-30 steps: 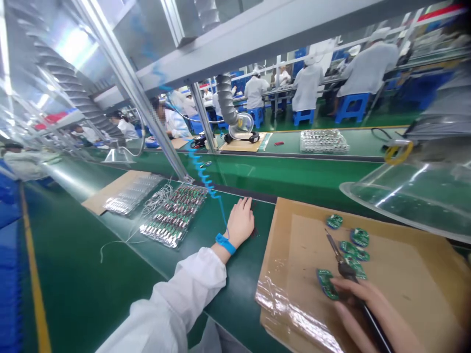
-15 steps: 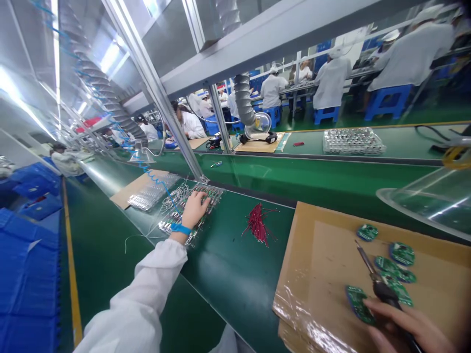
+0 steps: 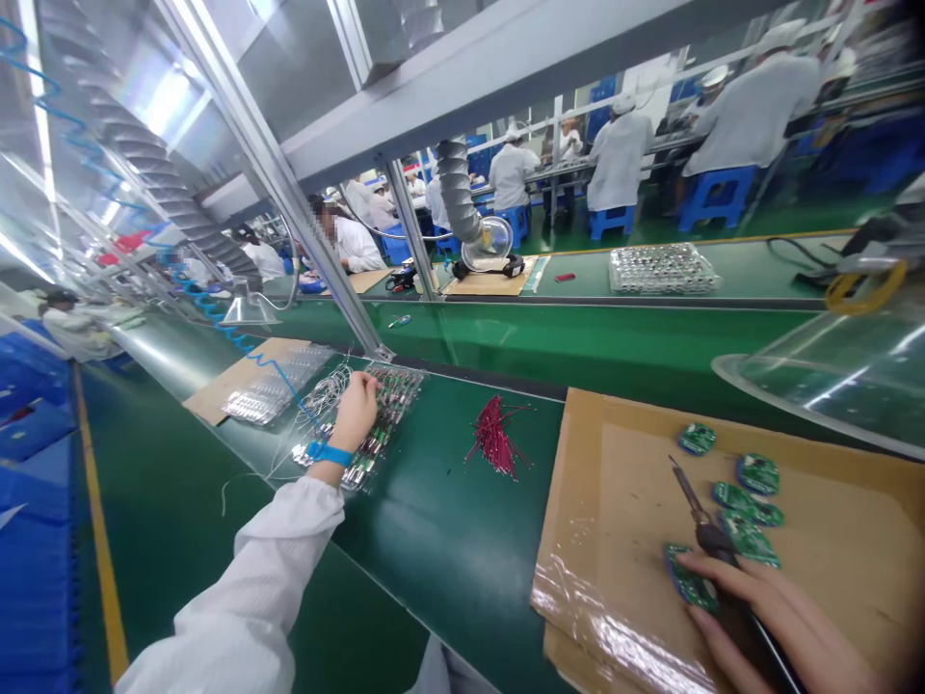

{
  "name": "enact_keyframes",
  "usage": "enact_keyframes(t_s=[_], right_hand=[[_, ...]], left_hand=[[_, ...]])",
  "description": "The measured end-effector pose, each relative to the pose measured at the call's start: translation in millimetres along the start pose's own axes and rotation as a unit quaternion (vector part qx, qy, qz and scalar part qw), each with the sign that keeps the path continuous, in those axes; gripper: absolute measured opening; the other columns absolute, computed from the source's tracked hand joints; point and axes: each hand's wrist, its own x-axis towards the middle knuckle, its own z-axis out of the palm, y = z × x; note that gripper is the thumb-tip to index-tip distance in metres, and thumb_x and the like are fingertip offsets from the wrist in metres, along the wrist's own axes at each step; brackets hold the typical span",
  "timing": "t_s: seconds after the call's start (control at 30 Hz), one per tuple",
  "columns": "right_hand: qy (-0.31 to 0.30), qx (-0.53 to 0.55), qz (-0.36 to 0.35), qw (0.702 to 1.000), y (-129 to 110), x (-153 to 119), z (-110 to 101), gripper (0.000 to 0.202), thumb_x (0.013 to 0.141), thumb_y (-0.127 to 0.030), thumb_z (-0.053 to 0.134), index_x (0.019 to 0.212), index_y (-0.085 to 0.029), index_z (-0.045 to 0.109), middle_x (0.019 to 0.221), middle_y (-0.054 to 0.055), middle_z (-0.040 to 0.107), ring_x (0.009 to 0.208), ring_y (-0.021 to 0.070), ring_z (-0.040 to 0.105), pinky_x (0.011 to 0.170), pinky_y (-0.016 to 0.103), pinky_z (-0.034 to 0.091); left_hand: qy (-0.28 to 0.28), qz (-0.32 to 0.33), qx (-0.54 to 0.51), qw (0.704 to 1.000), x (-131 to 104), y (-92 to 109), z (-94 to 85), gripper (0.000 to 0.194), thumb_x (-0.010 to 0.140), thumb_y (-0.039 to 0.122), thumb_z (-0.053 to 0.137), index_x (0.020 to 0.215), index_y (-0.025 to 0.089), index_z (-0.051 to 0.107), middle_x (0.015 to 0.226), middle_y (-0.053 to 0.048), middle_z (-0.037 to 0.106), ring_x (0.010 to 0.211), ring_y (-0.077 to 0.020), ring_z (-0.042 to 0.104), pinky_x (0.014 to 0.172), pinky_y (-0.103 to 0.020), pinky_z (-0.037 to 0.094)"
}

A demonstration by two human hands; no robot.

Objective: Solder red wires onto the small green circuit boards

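Observation:
My left hand (image 3: 356,412), with a blue band at the wrist, is over a clear tray of small metal and green parts (image 3: 394,400). Its fingers are pinched together, and whatever they hold is too small to make out. A bundle of white wires (image 3: 325,393) lies beside it. At the lower right my right hand (image 3: 766,607) is closed round a soldering iron (image 3: 712,535), its tip pointing up and left. The fingers also touch a round green circuit board (image 3: 690,578) on the cardboard (image 3: 614,511). Several more boards (image 3: 757,474) lie there.
Red wires (image 3: 496,439) lie in a pile on the green bench (image 3: 434,511) between my hands. A clear funnel hood (image 3: 831,376) hangs at the right. Another clear tray (image 3: 275,386) is at the left. A metal post (image 3: 289,202) rises behind the parts tray. People in white sit farther back.
The view has shifted, so the scene sits farther left. My left hand's fingers have drawn together and lifted slightly from the tray parts. My right hand still has the iron.

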Motion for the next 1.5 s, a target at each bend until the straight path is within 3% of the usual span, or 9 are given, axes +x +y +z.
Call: enact_keyframes(t_s=[0.17,0.3,0.43,0.6,0.73,0.9,1.07,1.23,1.5], right_hand=[[-0.045,-0.001,0.017,0.999,-17.8,2.8,-12.0,0.042,0.095,-0.048,0.054,0.135,-0.034,0.053,0.136,0.008,0.060,0.127,0.0360,0.059,0.106,0.061,0.049],[-0.049,0.004,0.025,0.998,-29.4,6.2,-18.4,0.042,0.098,-0.049,0.050,0.134,-0.028,0.054,0.139,0.009,0.057,0.129,0.0341,0.056,0.109,0.058,0.045],[-0.012,-0.001,0.005,1.000,-40.3,14.4,-25.1,0.033,0.100,-0.043,0.049,0.128,-0.026,0.057,0.127,0.009,0.062,0.114,0.0281,0.064,0.095,0.044,0.054],[0.011,-0.004,-0.029,1.000,-48.2,21.4,-29.4,0.026,0.100,-0.033,0.053,0.124,-0.024,0.057,0.119,0.009,0.064,0.104,0.0227,0.068,0.084,0.034,0.056],[0.003,0.011,-0.012,1.000,-47.7,18.9,-28.0,0.028,0.100,-0.034,0.053,0.127,-0.025,0.055,0.124,0.010,0.061,0.111,0.0247,0.065,0.092,0.039,0.054],[-0.020,0.032,0.012,0.999,-50.0,18.4,-30.0,0.029,0.100,-0.031,0.054,0.129,-0.027,0.054,0.126,0.010,0.058,0.112,0.0257,0.063,0.094,0.042,0.054],[-0.065,0.031,0.022,0.997,-62.5,30.7,-27.7,0.031,0.101,-0.027,0.053,0.131,-0.031,0.053,0.125,0.008,0.058,0.114,0.0256,0.061,0.095,0.045,0.054],[0.020,0.039,0.003,0.999,-64.2,39.3,-38.5,0.027,0.097,-0.024,0.062,0.123,-0.028,0.059,0.113,0.007,0.063,0.104,0.0225,0.065,0.090,0.039,0.056],[0.148,0.236,0.179,0.944,-58.7,17.3,-59.1,0.042,0.098,-0.022,0.062,0.137,-0.029,0.050,0.103,0.004,0.075,0.094,0.0194,0.075,0.090,0.038,0.059]], left_hand=[[0.010,0.010,-0.063,0.998,-10.8,30.8,-5.0,0.021,0.106,0.031,0.026,0.113,0.020,0.042,0.082,-0.002,0.061,0.070,-0.0199,0.062,0.070,-0.033,0.046],[-0.084,0.090,-0.103,0.987,-37.3,80.1,20.2,0.030,0.099,0.034,0.049,0.125,0.019,0.043,0.080,0.001,0.055,0.068,-0.0166,0.057,0.066,-0.028,0.046],[-0.194,0.182,-0.119,0.957,-59.3,119.4,52.5,0.019,0.093,0.038,0.063,0.103,0.022,0.064,0.076,0.002,0.055,0.070,-0.0161,0.057,0.070,-0.029,0.046],[-0.229,0.220,-0.124,0.940,-59.0,130.4,68.7,0.014,0.095,0.033,0.061,0.094,0.021,0.069,0.089,-0.002,0.062,0.083,-0.0185,0.062,0.081,-0.032,0.048],[-0.221,0.213,-0.122,0.944,-52.1,132.5,62.2,0.017,0.096,0.034,0.059,0.091,0.020,0.068,0.093,-0.004,0.063,0.088,-0.0195,0.062,0.082,-0.032,0.048],[-0.211,0.193,-0.130,0.949,-57.6,149.8,31.6,0.017,0.100,0.034,0.052,0.099,0.020,0.062,0.094,-0.002,0.067,0.078,-0.0165,0.061,0.074,-0.029,0.046],[-0.376,0.233,-0.195,0.876,-95.7,200.7,17.9,0.011,0.100,0.030,0.054,0.100,0.021,0.060,0.088,0.001,0.073,0.078,-0.0144,0.068,0.070,-0.025,0.047],[-0.495,0.327,-0.215,0.776,-136.1,245.9,45.4,0.012,0.101,0.022,0.051,0.105,0.021,0.062,0.092,0.001,0.075,0.081,-0.0143,0.069,0.072,-0.025,0.047],[-0.462,0.347,-0.204,0.791,-147.0,252.3,73.6,0.016,0.103,0.031,0.052,0.097,0.021,0.063,0.087,0.002,0.072,0.069,-0.0130,0.062,0.062,-0.025,0.040]])
